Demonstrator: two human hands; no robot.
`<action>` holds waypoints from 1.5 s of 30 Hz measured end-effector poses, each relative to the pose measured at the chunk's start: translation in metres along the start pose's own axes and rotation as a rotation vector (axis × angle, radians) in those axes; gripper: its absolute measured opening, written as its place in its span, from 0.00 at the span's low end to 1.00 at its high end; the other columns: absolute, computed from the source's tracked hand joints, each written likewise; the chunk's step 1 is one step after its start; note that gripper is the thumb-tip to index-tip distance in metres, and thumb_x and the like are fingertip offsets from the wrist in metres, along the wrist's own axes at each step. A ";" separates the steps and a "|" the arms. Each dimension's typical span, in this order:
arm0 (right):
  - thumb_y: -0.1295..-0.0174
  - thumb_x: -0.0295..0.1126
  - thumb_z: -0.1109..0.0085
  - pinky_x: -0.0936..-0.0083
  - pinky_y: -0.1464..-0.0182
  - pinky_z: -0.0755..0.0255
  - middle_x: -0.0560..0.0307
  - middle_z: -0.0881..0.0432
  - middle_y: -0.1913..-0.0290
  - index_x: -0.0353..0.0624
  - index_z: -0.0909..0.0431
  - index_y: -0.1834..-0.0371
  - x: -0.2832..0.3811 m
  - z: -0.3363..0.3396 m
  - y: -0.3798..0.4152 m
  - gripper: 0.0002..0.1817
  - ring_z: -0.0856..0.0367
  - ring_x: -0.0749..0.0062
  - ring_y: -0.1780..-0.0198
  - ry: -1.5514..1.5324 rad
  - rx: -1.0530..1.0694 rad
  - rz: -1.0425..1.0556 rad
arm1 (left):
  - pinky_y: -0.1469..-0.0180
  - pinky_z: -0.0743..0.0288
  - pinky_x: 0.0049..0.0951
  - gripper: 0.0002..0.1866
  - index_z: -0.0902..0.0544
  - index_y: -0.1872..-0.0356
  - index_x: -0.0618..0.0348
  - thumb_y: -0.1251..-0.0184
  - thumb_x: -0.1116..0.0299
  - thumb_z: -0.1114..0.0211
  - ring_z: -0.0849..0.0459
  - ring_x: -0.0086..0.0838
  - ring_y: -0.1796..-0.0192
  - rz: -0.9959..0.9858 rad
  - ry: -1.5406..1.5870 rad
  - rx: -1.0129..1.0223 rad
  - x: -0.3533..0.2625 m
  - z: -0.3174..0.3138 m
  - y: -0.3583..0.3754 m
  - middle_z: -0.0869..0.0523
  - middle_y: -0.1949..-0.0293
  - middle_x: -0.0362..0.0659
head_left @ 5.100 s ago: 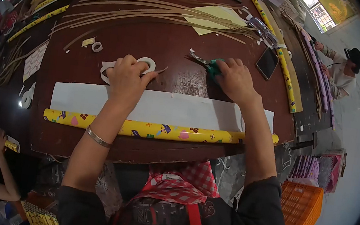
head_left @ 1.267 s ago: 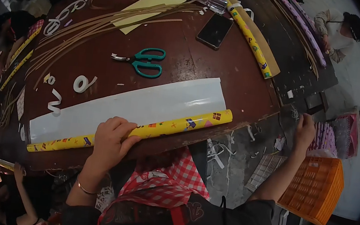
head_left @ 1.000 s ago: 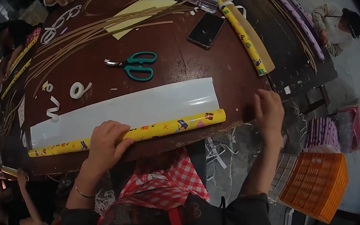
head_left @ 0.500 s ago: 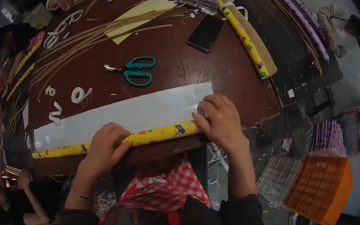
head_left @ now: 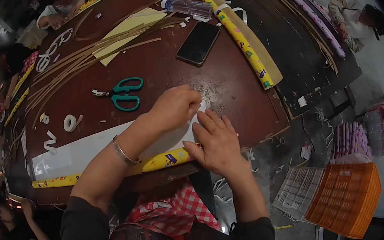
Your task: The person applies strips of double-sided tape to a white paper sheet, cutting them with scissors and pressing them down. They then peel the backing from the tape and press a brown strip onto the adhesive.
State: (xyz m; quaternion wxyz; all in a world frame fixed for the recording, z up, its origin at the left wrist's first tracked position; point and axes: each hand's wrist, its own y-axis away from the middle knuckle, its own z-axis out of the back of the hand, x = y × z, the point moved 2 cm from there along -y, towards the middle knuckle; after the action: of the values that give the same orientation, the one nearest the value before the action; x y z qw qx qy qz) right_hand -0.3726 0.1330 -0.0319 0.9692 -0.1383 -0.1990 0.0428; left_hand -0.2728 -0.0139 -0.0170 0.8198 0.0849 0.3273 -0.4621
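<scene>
A yellow patterned sheet, white side up, lies along the table's near edge, its near side rolled into a yellow tube (head_left: 164,159). My left hand (head_left: 178,106) is over the far right corner of the white sheet (head_left: 70,156), its fingers curled in a pinch; what they hold, if anything, is hidden. Beside it, my right hand (head_left: 215,142) lies spread on the sheet's right end, thumb on the roll. Teal-handled scissors (head_left: 125,94) lie beyond the sheet. Left of them are a white tape roll (head_left: 71,123) and a curled white strip (head_left: 50,143).
On the table (head_left: 149,77) are a black phone (head_left: 198,43), a plastic bottle (head_left: 189,9), brown strips (head_left: 77,60), yellow paper (head_left: 131,31) and another yellow roll (head_left: 248,51). Co-workers sit at the far left and far right. An orange crate (head_left: 345,199) stands at right.
My left hand has left the middle of the roll and crossed right to the sheet's far corner. My right hand's fingers have spread and flattened. The view has shifted slightly.
</scene>
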 end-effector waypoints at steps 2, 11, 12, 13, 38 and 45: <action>0.37 0.52 0.40 0.42 0.33 0.36 0.40 0.22 0.40 0.36 0.17 0.52 0.001 0.000 0.000 0.26 0.28 0.47 0.32 -0.015 -0.057 0.032 | 0.55 0.22 0.44 0.05 0.14 0.66 0.59 0.42 0.73 0.34 0.16 0.49 0.60 -0.031 -0.034 0.050 0.006 -0.007 -0.008 0.17 0.66 0.51; 0.38 0.52 0.39 0.42 0.33 0.36 0.37 0.22 0.39 0.35 0.17 0.51 0.000 -0.003 0.001 0.28 0.28 0.48 0.31 -0.022 -0.088 0.033 | 0.58 0.23 0.43 0.06 0.14 0.68 0.59 0.43 0.69 0.30 0.16 0.47 0.63 -0.002 0.013 0.034 0.003 -0.009 -0.015 0.17 0.70 0.50; 0.38 0.52 0.39 0.42 0.33 0.36 0.37 0.22 0.39 0.35 0.17 0.51 0.001 -0.003 0.001 0.28 0.28 0.48 0.31 -0.023 -0.088 0.029 | 0.58 0.23 0.43 0.06 0.14 0.68 0.59 0.43 0.69 0.30 0.16 0.47 0.63 -0.003 0.014 0.038 0.003 -0.009 -0.015 0.17 0.70 0.50; 0.38 0.52 0.38 0.42 0.32 0.37 0.39 0.23 0.37 0.37 0.18 0.49 0.001 -0.002 0.001 0.27 0.29 0.48 0.30 -0.032 -0.071 0.015 | 0.58 0.23 0.43 0.06 0.14 0.68 0.60 0.42 0.68 0.30 0.16 0.47 0.63 0.008 0.003 0.044 0.001 -0.008 -0.016 0.17 0.70 0.50; 0.35 0.52 0.41 0.41 0.32 0.38 0.38 0.24 0.38 0.33 0.18 0.51 0.001 0.000 0.000 0.29 0.31 0.46 0.30 -0.055 -0.015 0.005 | 0.57 0.22 0.43 0.04 0.17 0.65 0.60 0.38 0.72 0.33 0.17 0.48 0.61 -0.054 0.002 0.037 0.002 -0.008 -0.014 0.19 0.65 0.50; 0.36 0.54 0.41 0.41 0.32 0.37 0.40 0.24 0.36 0.40 0.19 0.50 0.000 -0.002 0.001 0.26 0.29 0.48 0.31 -0.021 -0.018 0.000 | 0.57 0.22 0.42 0.04 0.17 0.65 0.61 0.39 0.73 0.33 0.17 0.48 0.61 -0.060 0.007 0.054 0.004 -0.009 -0.015 0.19 0.66 0.50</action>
State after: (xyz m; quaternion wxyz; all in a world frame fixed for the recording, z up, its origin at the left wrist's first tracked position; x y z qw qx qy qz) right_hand -0.3719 0.1332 -0.0334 0.9658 -0.1467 -0.2094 0.0426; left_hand -0.2873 -0.0216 -0.0238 0.8019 0.0989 0.3202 -0.4946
